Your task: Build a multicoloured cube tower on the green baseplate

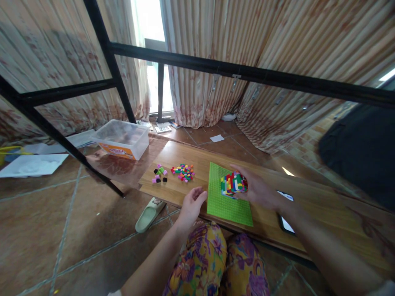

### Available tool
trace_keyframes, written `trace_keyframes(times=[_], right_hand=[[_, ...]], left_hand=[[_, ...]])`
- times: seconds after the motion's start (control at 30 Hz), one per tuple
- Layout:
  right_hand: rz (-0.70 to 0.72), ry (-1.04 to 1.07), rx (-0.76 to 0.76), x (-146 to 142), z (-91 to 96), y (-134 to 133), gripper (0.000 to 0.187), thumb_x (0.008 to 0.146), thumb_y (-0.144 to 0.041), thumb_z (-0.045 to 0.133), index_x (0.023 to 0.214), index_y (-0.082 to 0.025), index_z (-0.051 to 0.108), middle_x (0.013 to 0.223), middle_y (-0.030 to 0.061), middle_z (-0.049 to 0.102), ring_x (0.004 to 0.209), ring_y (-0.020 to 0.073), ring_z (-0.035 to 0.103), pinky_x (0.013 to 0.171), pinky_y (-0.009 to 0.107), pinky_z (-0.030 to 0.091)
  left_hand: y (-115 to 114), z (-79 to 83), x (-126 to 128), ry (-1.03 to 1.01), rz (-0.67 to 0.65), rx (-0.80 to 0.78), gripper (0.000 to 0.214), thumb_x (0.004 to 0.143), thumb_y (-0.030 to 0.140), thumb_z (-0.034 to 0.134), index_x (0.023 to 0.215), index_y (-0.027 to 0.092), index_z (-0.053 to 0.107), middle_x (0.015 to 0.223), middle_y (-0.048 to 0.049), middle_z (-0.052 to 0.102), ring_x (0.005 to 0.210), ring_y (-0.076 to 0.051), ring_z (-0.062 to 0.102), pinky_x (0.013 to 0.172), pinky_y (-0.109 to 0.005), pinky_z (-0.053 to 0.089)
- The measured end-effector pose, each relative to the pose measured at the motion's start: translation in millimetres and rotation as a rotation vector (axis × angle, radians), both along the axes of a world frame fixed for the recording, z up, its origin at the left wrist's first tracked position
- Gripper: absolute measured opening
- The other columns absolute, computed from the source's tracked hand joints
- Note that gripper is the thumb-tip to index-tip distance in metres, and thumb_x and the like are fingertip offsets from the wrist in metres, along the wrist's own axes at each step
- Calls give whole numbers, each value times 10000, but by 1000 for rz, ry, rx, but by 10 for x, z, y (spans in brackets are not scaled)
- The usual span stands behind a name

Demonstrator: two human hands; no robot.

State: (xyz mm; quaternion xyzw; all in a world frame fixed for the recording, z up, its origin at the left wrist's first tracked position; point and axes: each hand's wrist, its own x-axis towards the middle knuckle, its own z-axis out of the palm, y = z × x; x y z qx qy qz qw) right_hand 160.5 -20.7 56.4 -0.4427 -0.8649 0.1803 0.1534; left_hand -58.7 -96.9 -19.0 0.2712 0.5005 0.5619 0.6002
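Note:
My right hand point(251, 185) is closed around the right side of a block-shaped build of multicoloured toy bricks point(233, 183). The build is at the green studded baseplate point(228, 209); whether it rests on the plate or is lifted slightly, I cannot tell. My left hand point(194, 200) is at the near edge of the table, just left of the baseplate. Its fingers are loosely bent with a gap to the thumb, and nothing shows in them. Beyond it lie a pile of small colourful bricks point(184, 172) and a looser group of pink, black and green pieces point(159, 174).
The low wooden table point(173, 154) also carries a phone point(286, 220), partly behind my right forearm. A clear plastic bin point(121, 139) stands past its left end. A black metal frame point(191, 61) crosses in front of the curtains. On the floor is a pale green slipper point(148, 216).

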Motion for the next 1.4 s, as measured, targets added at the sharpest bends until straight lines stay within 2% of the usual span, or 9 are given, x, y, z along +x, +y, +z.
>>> trace_keyframes(times=[0.1, 0.2, 0.33, 0.47, 0.77, 1.1, 1.23, 1.33, 1.4], right_hand=[[-5, 54, 3, 19, 152, -232, 862, 705, -368, 726, 1445, -282, 293, 1370, 98, 500, 1202, 291, 529, 1008, 469, 432], [-13, 114, 21, 17, 230, -480, 845, 732, -409, 715, 1450, -318, 280, 1392, 84, 476, 1218, 297, 518, 1006, 479, 443], [-73, 229, 31, 31, 241, -709, 869, 730, -395, 732, 1456, -324, 261, 1321, 91, 515, 1129, 275, 573, 948, 443, 500], [-95, 308, 17, 63, 209, -806, 909, 709, -392, 755, 1456, -324, 243, 1305, 88, 506, 1084, 256, 594, 931, 414, 513], [-113, 295, 35, 140, 162, -870, 904, 708, -395, 752, 1456, -313, 252, 1281, 91, 514, 1057, 258, 598, 921, 421, 512], [-108, 198, 54, 133, 211, -841, 871, 700, -389, 743, 1439, -320, 287, 1296, 88, 514, 1116, 287, 565, 938, 438, 495], [-115, 144, 51, 123, 238, -817, 853, 711, -355, 731, 1439, -321, 287, 1301, 86, 517, 1120, 281, 563, 928, 426, 496], [-140, 84, 51, 129, 174, -715, 831, 722, -348, 707, 1439, -310, 288, 1322, 99, 509, 1152, 292, 547, 962, 463, 462], [-170, 46, 47, 148, 79, -586, 832, 714, -329, 696, 1439, -286, 289, 1326, 108, 508, 1169, 299, 535, 984, 481, 434]], left_hand=[[-56, 233, 40, -246, -237, 24, 425, 729, 414, 697, 1059, 147, 673, 1042, -121, 714, 984, -239, 655, 930, -377, 468], [-138, 478, 78, -377, -406, 18, 411, 665, 335, 736, 1016, 125, 700, 941, -117, 735, 880, -261, 683, 846, -383, 507], [-248, 724, 70, -302, -531, 69, 318, 657, 250, 701, 947, 121, 726, 863, -80, 735, 780, -221, 676, 762, -316, 509], [-312, 821, 67, -229, -535, 70, 267, 662, 233, 660, 896, 129, 734, 761, -53, 719, 661, -177, 643, 653, -263, 488], [-323, 777, 100, -219, -579, 41, 229, 674, 244, 652, 858, 132, 729, 754, -41, 701, 653, -164, 623, 624, -244, 474], [-253, 712, 70, -114, -618, 76, 226, 681, 281, 649, 836, 138, 728, 755, -42, 693, 659, -174, 612, 619, -253, 467], [-191, 572, 106, -147, -602, 66, 217, 672, 252, 647, 835, 133, 723, 772, -45, 702, 647, -165, 615, 614, -253, 468], [-48, 374, 223, -202, -523, 57, 267, 626, 215, 677, 876, 126, 706, 773, -44, 708, 650, -167, 627, 651, -273, 485], [94, 210, 337, -158, -426, 39, 269, 631, 239, 679, 874, 125, 688, 736, -37, 701, 628, -168, 626, 636, -281, 486]])
